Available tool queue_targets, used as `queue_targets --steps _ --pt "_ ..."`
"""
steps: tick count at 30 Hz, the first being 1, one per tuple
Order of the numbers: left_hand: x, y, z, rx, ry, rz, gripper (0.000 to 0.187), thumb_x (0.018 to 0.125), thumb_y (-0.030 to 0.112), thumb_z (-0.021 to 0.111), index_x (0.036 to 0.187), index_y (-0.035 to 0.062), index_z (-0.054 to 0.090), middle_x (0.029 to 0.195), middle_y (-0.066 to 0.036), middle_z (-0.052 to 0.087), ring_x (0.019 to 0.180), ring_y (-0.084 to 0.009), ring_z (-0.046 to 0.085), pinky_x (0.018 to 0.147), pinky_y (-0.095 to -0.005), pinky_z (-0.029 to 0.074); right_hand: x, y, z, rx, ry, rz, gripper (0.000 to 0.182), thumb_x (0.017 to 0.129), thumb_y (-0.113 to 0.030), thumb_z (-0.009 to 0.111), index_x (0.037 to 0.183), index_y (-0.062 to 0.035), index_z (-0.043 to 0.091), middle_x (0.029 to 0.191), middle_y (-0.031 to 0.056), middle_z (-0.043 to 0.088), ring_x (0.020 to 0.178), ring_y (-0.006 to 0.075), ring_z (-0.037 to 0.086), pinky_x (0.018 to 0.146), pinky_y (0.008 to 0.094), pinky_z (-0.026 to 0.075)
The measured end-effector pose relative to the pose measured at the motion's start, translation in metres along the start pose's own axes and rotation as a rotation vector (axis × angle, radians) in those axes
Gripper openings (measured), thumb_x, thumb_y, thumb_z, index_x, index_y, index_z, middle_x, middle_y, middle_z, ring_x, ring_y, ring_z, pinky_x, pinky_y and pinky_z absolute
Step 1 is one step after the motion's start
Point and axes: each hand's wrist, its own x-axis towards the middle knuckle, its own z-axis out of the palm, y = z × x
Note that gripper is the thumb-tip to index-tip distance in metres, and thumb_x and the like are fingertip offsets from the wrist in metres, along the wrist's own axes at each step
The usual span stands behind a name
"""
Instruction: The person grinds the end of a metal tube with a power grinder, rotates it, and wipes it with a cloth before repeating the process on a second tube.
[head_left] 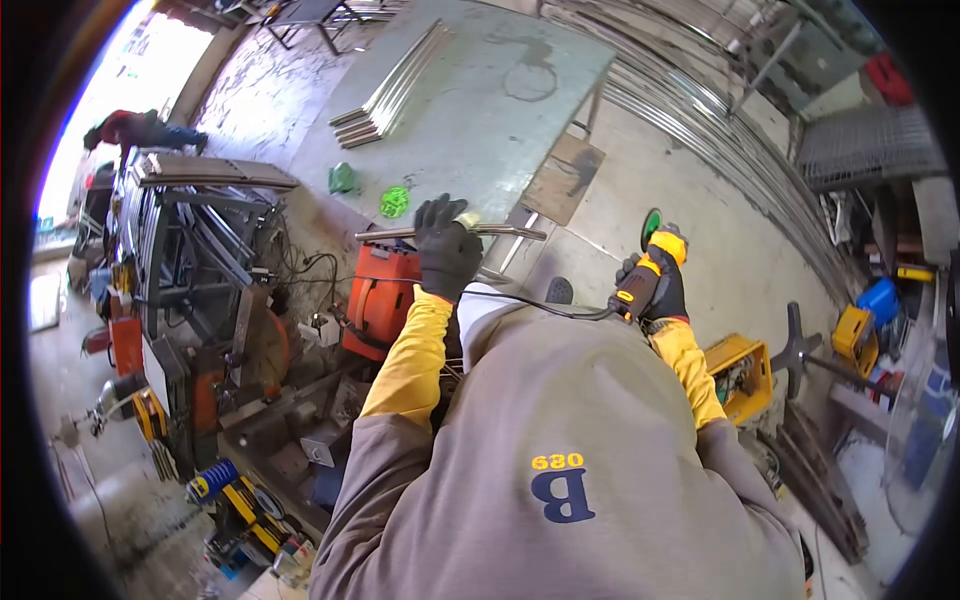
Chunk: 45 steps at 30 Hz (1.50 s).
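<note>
My left hand (446, 245), in a black glove and yellow sleeve, is closed around a thin metal tube (515, 232) held crosswise at the near edge of the work table. In my right hand (664, 290), also gloved in black, is a yellow-and-black angle grinder (632, 292). Its green disc (651, 228) faces left, apart from the tube. The grinder's cord runs left across the front of my grey top. On the grey table (470, 120) lie a stack of metal tubes (390, 100), a green crumpled item (343, 178) and a bright green round piece (394, 202).
An orange-red case (382, 300) stands below my left hand. Long metal tubes (700, 125) lie along the floor at right. A yellow crate (742, 375) is by my right elbow. Metal racks and tools (200, 240) crowd the left, where another person (145, 130) bends over.
</note>
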Motion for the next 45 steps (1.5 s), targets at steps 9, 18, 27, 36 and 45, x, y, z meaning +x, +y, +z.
queue_targets --steps 9,18,27,36,45 --pt "0.008 0.01 -0.005 0.073 -0.099 -0.042 0.034 0.097 0.017 0.068 0.127 0.0053 0.076 0.14 -0.016 0.071 0.141 -0.0455 0.057 0.124 -0.0608 0.038 -0.005 0.0 0.001 0.043 -0.057 0.075 0.034 0.1 -0.032 0.08 0.116 -0.0071 0.063 0.095 0.0109 0.074 0.087 0.0337 0.076 0.081 0.0525 0.066" --pt "0.01 0.015 -0.005 0.16 -0.12 -0.057 0.041 0.1 0.024 0.068 0.136 0.0034 0.072 0.147 -0.019 0.066 0.145 -0.0466 0.053 0.128 -0.0629 0.034 -0.01 0.013 0.006 0.095 0.019 0.011 0.037 0.099 -0.035 0.08 0.115 -0.0073 0.064 0.092 0.0114 0.074 0.083 0.0335 0.075 0.078 0.0505 0.064" --pt "0.016 0.008 -0.019 0.183 0.066 -0.065 0.058 0.1 0.037 0.073 0.148 0.0058 0.065 0.158 -0.026 0.057 0.146 -0.0507 0.052 0.126 -0.0648 0.035 -0.012 0.026 0.007 0.043 -0.072 -0.008 0.042 0.1 -0.042 0.081 0.113 -0.0057 0.067 0.093 0.0132 0.075 0.078 0.0348 0.074 0.075 0.0504 0.065" --pt "0.017 -0.18 -0.124 0.17 0.248 -0.901 0.074 0.094 0.038 0.081 0.153 -0.0012 0.06 0.146 -0.031 0.066 0.138 -0.0489 0.06 0.118 -0.0499 0.048 -0.066 0.042 0.017 -0.068 0.003 -0.251 0.04 0.102 -0.044 0.078 0.111 -0.0065 0.066 0.091 0.0085 0.071 0.082 0.027 0.073 0.081 0.0436 0.064" --pt "0.07 -0.207 -0.093 0.133 -0.236 -0.773 0.082 0.086 0.058 0.087 0.147 0.0072 0.064 0.134 -0.025 0.071 0.121 -0.0456 0.072 0.101 -0.0537 0.058 -0.136 0.064 0.052 -0.149 0.067 -0.345 0.033 0.1 -0.032 0.081 0.116 -0.0099 0.063 0.098 0.0078 0.071 0.087 0.0277 0.075 0.08 0.0475 0.065"
